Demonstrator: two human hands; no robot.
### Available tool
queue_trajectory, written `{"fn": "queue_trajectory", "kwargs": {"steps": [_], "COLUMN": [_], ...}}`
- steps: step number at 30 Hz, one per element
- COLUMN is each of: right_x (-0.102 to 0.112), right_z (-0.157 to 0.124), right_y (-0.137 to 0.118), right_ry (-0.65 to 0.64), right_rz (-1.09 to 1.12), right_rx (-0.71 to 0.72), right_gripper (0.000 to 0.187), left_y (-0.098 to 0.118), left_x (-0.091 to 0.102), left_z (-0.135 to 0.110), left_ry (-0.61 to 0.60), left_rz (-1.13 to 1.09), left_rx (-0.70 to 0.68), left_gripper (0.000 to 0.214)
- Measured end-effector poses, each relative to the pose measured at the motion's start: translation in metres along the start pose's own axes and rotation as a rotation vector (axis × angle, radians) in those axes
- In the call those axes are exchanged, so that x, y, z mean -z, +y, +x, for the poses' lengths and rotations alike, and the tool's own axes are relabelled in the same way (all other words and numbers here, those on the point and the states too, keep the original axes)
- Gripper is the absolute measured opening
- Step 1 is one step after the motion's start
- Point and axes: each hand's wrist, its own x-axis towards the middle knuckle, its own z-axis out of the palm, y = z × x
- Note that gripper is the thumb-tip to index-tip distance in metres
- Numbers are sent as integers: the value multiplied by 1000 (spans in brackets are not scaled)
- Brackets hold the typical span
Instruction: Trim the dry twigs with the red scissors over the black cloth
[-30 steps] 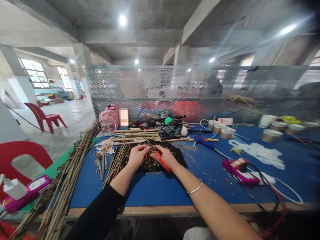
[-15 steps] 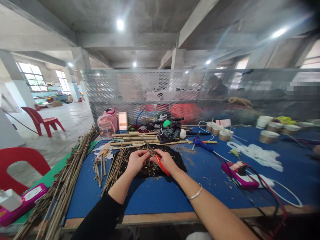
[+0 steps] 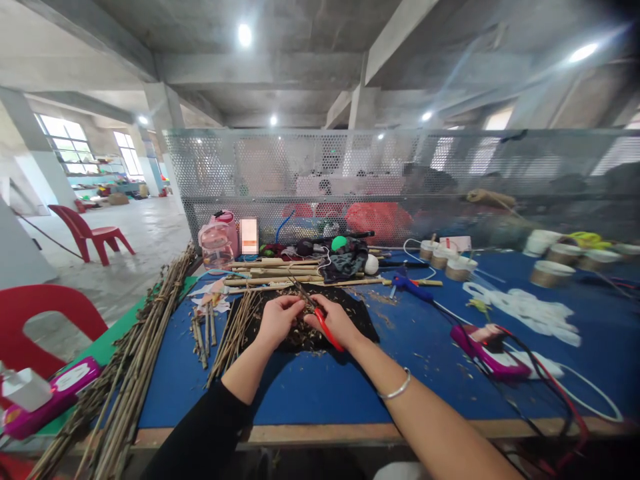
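Observation:
My left hand (image 3: pixel 276 319) is closed in a pinch on a thin twig (image 3: pixel 296 287) over a black cloth (image 3: pixel 361 319) strewn with wood chips. My right hand (image 3: pixel 336 321) is wrapped round red-handled scissors (image 3: pixel 323 320), whose blades point up and left toward the twig. Both hands meet above the chip pile at the middle of the blue table (image 3: pixel 320 393). A loose fan of thin sticks (image 3: pixel 234 330) lies just left of my left hand.
A long bundle of branches (image 3: pixel 135 360) runs along the table's left edge. Bamboo rods (image 3: pixel 280 275), a pink bottle (image 3: pixel 219 240), paper cups (image 3: pixel 450 267), a purple glue gun (image 3: pixel 487 347) with cables and white scraps (image 3: pixel 525 310) surround the cloth. A mesh screen (image 3: pixel 400 180) closes the far side.
The hands stay together over the cloth, with only small shifts of the fingers and scissors. The view dipped slightly and came back.

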Motion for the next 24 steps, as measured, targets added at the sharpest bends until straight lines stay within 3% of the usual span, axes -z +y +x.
{"fn": "queue_trajectory", "kwargs": {"steps": [6, 16, 24], "right_x": [1, 1, -4], "right_z": [0, 0, 1], "right_y": [-8, 4, 0], "right_ry": [-9, -64, -50], "right_rz": [88, -46, 56], "right_rx": [-26, 17, 7], "right_gripper": [41, 47, 42], "left_y": [0, -1, 2], "left_x": [1, 2, 1], "left_z": [1, 1, 1], "left_ry": [18, 56, 44], "left_rz": [-13, -39, -50], "left_rx": [4, -26, 3], "left_gripper": [37, 33, 30]}}
